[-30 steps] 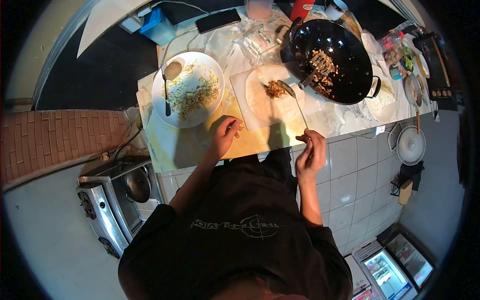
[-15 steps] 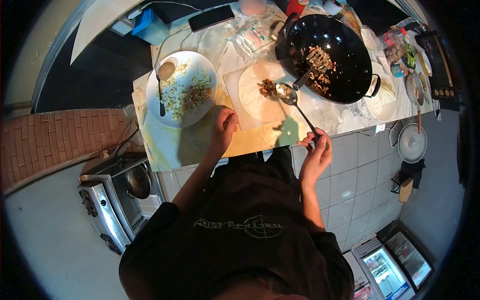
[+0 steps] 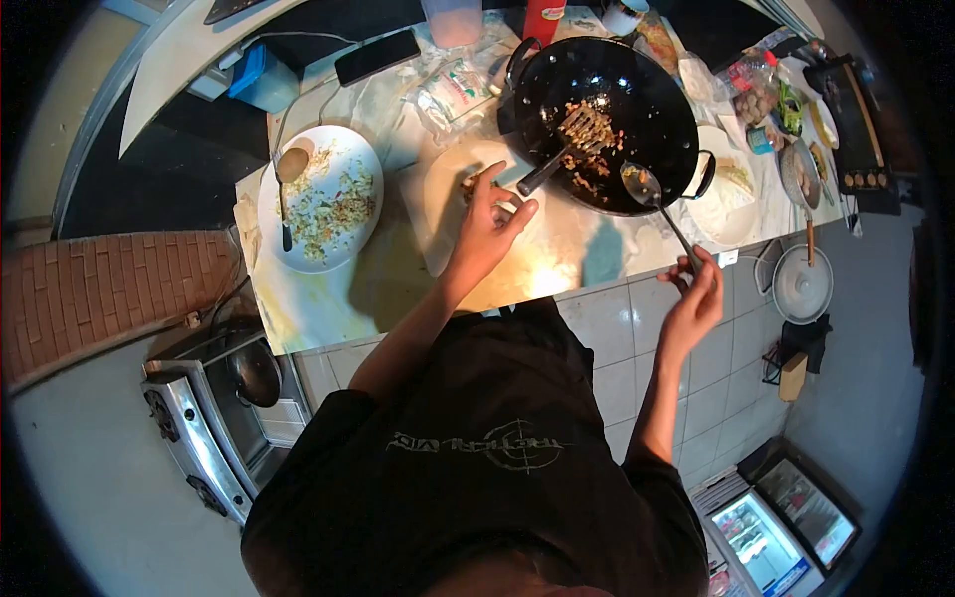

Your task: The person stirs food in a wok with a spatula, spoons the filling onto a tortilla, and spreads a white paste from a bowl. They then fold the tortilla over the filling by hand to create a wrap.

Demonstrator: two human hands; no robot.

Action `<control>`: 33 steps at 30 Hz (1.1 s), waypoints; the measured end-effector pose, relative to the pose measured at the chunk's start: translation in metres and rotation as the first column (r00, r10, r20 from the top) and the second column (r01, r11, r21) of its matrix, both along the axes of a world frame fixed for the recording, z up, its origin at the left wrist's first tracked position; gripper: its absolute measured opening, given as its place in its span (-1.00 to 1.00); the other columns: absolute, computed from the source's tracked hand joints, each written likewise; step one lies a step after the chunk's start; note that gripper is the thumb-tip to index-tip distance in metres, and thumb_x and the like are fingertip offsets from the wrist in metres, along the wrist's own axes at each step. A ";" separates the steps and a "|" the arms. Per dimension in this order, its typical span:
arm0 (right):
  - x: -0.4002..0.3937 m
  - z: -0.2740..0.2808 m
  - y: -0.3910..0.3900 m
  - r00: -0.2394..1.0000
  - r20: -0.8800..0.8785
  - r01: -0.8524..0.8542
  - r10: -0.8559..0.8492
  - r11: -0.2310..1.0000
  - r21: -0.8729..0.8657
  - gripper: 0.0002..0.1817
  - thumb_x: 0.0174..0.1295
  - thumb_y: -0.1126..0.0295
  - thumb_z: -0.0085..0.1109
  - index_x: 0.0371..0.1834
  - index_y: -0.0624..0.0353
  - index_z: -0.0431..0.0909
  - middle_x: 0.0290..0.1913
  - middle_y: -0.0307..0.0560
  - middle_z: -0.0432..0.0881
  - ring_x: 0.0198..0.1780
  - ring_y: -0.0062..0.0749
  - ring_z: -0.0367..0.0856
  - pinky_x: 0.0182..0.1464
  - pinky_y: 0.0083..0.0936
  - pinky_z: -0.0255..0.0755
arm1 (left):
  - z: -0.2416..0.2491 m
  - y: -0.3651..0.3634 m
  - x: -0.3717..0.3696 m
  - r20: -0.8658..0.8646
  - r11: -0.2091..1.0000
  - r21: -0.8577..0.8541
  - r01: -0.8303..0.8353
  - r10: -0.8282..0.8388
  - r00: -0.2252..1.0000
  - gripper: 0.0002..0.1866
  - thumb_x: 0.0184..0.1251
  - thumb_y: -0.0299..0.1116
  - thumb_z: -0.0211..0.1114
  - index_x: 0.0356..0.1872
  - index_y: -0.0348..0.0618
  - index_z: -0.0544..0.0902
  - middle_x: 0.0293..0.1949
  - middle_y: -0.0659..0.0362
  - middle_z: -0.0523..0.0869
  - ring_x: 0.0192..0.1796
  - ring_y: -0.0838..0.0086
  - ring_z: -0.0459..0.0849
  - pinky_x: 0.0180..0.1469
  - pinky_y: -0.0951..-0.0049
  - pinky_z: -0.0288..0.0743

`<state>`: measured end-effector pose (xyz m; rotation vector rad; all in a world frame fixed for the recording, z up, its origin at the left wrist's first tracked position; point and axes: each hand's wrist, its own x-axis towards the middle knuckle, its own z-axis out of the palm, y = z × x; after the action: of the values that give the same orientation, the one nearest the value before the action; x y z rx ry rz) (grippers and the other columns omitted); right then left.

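My right hand point(image 3: 691, 303) is closed around the handle of a metal spoon point(image 3: 642, 186), whose bowl is over the near right side of the black wok point(image 3: 652, 109). In the wok lie a chopped brown filling point(image 3: 587, 164) and a slotted turner point(image 3: 542, 175), its handle resting across the rim. My left hand point(image 3: 487, 227) is held over a round pale flatbread point(image 3: 441, 194), fingers apart and holding nothing visible. It partly covers a small heap of filling point(image 3: 468, 185) on the bread. Under the bread is a light cutting board point(image 3: 420, 224).
To the left stands a white plate point(image 3: 363, 149) of chopped vegetables with a spoon point(image 3: 286, 204) in it. Behind are a phone point(image 3: 378, 58), a plastic bag point(image 3: 455, 95) and a red bottle point(image 3: 543, 20). More flatbreads point(image 3: 721, 204) lie right of the wok.
My right hand has carried the spoon from the flatbread rightward to the wok. My left hand has moved from beside the board to over the flatbread, with its fingers spread. The view has shifted.
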<state>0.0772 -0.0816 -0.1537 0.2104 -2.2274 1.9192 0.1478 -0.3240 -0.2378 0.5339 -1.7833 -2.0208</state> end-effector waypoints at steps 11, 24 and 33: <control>-0.080 -0.062 0.002 0.930 0.114 -0.356 0.348 0.933 0.049 -0.71 0.54 0.42 -0.15 -0.04 0.38 0.56 -0.33 -0.09 0.58 -0.40 -0.55 0.55 -0.33 -0.57 0.57 | 0.014 0.018 -0.060 0.002 0.926 -0.082 -0.369 0.370 0.929 -0.75 0.50 -0.34 0.18 0.03 -0.28 0.61 -0.48 0.31 0.52 -0.42 0.72 0.47 -0.38 0.66 0.34; -0.132 -0.001 0.010 0.917 -0.008 -0.389 0.398 0.899 0.201 -0.75 0.50 0.47 -0.12 -0.10 0.34 0.60 -0.33 -0.06 0.58 -0.43 -0.53 0.55 -0.39 -0.58 0.52 | 0.043 0.035 -0.119 -0.231 0.864 -0.136 -0.485 0.449 0.863 -0.83 0.46 -0.53 0.14 0.00 -0.28 0.54 -0.22 0.21 0.65 -0.26 0.61 0.62 -0.15 0.59 0.52; -0.196 0.001 -0.035 0.760 -0.144 -0.498 0.633 0.711 0.496 -0.85 0.41 0.56 -0.05 -0.16 0.36 0.55 -0.24 0.19 0.60 -0.19 0.12 0.61 -0.15 -0.27 0.48 | 0.069 0.043 -0.122 -0.321 0.713 -0.494 -0.497 0.381 0.867 -0.84 0.40 -0.55 0.15 -0.05 -0.31 0.56 -0.15 0.01 0.70 -0.11 0.31 0.71 0.00 0.42 0.54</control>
<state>-0.1187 -0.1165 -0.1530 1.3267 -2.5073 1.4093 0.0262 -0.2810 -0.1690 0.4870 -1.7959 -1.0989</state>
